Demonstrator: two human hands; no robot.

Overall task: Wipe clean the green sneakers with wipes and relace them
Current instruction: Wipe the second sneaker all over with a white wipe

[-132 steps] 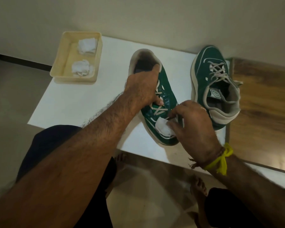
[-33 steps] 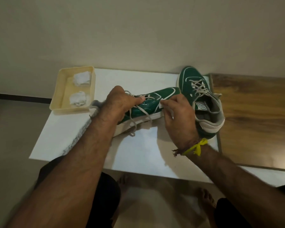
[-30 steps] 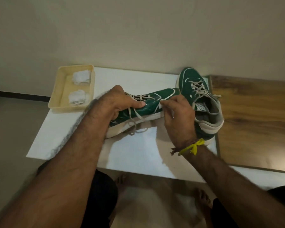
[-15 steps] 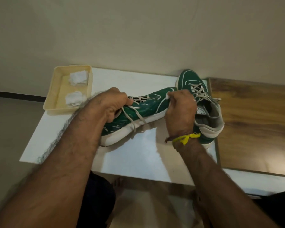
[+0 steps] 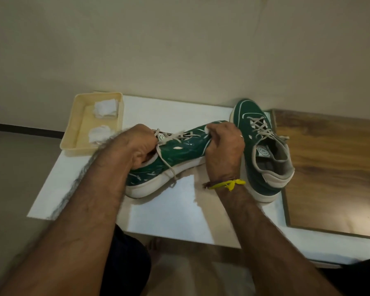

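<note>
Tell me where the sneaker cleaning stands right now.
Done: little can be confirmed; two crumpled wipes lie in the tray. In hand: the left hand grips the collar of the tilted sneaker, its side streaked with wet marks, while the right hand presses a wipe at its toe. Left: the second sneaker stands untouched on the white board. Both shoes are laced, so relacing hasn't started.
</note>
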